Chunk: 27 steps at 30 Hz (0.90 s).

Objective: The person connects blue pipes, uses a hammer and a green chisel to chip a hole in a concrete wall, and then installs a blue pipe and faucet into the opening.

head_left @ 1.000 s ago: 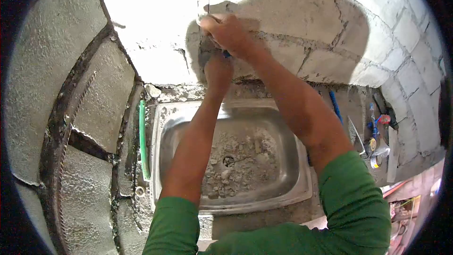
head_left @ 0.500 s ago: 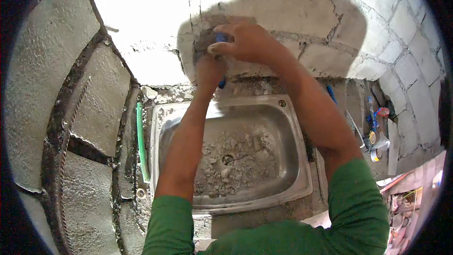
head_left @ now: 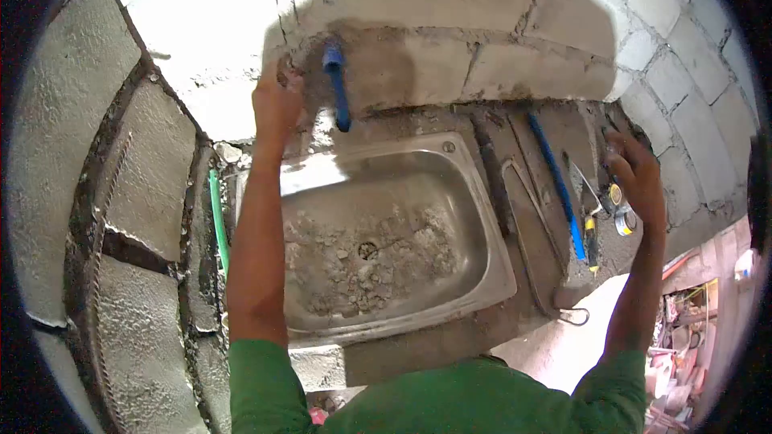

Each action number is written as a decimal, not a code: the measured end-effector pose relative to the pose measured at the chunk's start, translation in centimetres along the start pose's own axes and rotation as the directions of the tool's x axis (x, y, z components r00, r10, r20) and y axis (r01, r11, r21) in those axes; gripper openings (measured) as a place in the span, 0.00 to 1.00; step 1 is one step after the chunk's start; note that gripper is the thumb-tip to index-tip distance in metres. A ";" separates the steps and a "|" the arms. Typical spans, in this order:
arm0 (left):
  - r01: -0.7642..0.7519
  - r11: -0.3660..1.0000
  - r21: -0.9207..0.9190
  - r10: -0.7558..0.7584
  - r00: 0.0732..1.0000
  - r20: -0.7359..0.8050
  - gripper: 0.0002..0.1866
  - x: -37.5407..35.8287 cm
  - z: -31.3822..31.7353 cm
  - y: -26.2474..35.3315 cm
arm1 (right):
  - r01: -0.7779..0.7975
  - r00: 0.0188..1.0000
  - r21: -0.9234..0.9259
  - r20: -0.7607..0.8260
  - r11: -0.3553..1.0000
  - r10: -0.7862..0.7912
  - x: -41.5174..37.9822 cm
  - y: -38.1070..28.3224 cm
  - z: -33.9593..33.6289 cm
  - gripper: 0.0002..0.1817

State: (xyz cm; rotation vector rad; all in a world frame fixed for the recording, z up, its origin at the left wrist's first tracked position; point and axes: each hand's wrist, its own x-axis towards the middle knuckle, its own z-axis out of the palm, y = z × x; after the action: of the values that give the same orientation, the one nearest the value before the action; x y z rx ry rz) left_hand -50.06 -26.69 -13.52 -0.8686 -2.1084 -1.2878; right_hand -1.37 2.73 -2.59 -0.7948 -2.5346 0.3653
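My left hand (head_left: 276,106) is raised against the block wall, left of a blue pipe fitting (head_left: 334,58); its fingers are curled, and what they hold is too small to make out. From the fitting a blue pipe (head_left: 341,100) hangs down behind the sink. At the right, my right hand (head_left: 635,173) is over the tools on the ledge, fingers bent and partly hidden. Just below it lie a round tape roll (head_left: 625,221) and a yellow-and-black cutter (head_left: 591,243).
A steel sink (head_left: 494,269) holds grey rubble (head_left: 370,273). Right of it lie a long blue pipe (head_left: 556,185) and a bent metal rod (head_left: 527,253). A green hose (head_left: 219,221) runs along the sink's left side.
Both hands have left the blue fitting. My left hand has moved left along the wall; my right hand has swung far right to the tools. The view has shifted, showing more of the ledge.
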 end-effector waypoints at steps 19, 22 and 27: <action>0.356 0.668 0.653 -0.363 0.922 -0.131 0.41 -40.9 -11.1 13.9 | -0.310 0.929 0.575 0.015 0.757 0.369 -18.0 27.1 3.2 0.14; 0.468 0.697 0.544 -0.371 0.884 -0.285 0.43 -39.4 -10.6 16.5 | -0.267 0.948 0.611 0.030 0.745 0.316 -18.4 27.0 3.1 0.13; 0.327 0.627 0.707 -0.288 0.941 -0.180 0.45 -39.8 -10.2 15.6 | -0.225 0.926 0.745 -0.037 0.628 0.376 -19.0 27.2 3.9 0.14</action>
State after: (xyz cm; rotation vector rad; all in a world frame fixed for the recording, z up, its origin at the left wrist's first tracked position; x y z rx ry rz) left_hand -11.21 -40.64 -28.44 -0.1110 -2.4915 -0.4563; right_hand 23.38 12.72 -22.67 -0.8539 -1.7920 1.2628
